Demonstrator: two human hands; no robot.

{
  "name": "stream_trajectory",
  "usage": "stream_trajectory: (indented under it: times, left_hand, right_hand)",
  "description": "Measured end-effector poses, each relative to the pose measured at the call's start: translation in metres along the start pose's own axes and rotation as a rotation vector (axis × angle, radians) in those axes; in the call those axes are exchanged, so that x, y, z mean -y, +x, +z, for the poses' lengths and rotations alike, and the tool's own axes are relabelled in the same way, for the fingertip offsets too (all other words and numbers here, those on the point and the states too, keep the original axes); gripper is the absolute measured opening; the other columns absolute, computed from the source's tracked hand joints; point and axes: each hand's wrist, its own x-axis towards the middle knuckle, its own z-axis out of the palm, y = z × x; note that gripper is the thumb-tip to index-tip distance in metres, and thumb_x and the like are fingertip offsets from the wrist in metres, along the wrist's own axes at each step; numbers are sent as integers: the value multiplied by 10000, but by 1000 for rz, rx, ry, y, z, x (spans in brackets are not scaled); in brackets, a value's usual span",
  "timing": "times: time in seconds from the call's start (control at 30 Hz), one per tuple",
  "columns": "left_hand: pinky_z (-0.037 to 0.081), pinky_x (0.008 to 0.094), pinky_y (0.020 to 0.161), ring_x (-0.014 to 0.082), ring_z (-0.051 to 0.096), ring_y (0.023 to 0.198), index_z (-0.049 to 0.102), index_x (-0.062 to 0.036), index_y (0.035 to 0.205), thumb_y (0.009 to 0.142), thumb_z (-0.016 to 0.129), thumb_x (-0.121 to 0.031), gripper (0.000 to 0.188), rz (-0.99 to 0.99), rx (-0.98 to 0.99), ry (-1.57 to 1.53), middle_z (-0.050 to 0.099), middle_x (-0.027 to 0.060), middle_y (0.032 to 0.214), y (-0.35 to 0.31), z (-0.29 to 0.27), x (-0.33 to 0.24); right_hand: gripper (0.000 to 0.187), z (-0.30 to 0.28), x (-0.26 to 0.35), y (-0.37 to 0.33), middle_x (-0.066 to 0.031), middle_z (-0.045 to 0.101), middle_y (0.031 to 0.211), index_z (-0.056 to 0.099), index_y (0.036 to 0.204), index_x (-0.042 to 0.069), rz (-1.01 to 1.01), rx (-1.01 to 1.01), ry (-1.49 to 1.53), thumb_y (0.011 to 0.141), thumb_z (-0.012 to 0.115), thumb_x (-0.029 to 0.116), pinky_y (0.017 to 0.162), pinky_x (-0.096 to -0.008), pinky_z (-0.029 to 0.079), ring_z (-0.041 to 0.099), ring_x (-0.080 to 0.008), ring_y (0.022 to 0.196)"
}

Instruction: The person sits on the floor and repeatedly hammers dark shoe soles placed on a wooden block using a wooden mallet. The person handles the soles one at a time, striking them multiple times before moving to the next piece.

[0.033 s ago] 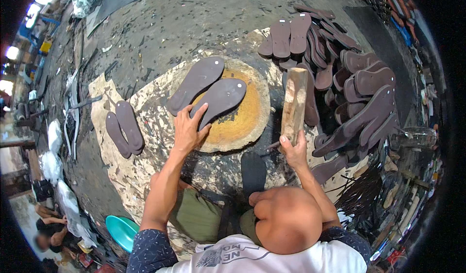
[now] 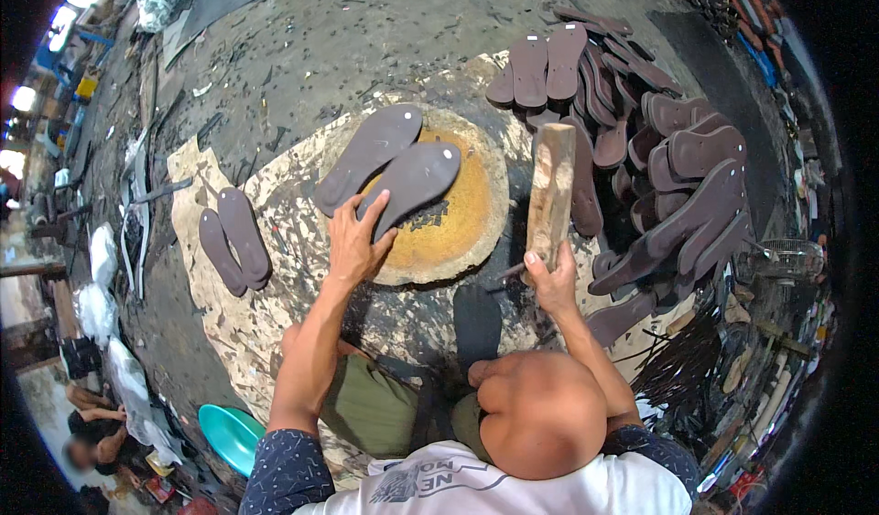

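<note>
Floor: grey floor [image 2: 366, 34] before me, scrap-littered; teal basin [image 2: 224, 440] at seven o'clock from the block.
Block: round wood [image 2: 472, 249], yellow-centred, bearing two dark soles [image 2: 371, 153].
Sole pile [image 2: 700, 153]: heaped towards two o'clock.
Left hand [image 2: 355, 245]: partly spread, thumb and forefinger holding the nearer sole [image 2: 419, 178].
Right hand [image 2: 553, 281]: closed round a wooden club [image 2: 551, 181], three o'clock.
</note>
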Motion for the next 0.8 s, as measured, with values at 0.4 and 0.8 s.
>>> stream_trajectory:
  times: [0.4, 0.8]
  left_hand:
    - [396, 514, 998, 374, 504, 1212, 650, -143, 1314, 794, 824, -409, 609, 60, -85, -74, 529, 160, 1398, -27, 2, -100]
    - [538, 257, 742, 106, 657, 841, 685, 35, 1103, 1013, 657, -231, 282, -768, -273, -1047, 710, 62, 968, -75, 6, -37]
  right_hand:
    - [513, 23, 9, 25, -175, 713, 941, 529, 1191, -34, 17, 165, -230, 909, 729, 346, 775, -426, 551, 702, -332, 833]
    - [414, 25, -14, 8, -141, 672, 1048, 498, 1276, -35, 403, 426, 215, 1026, 577, 286, 791, -351, 596, 703, -187, 907]
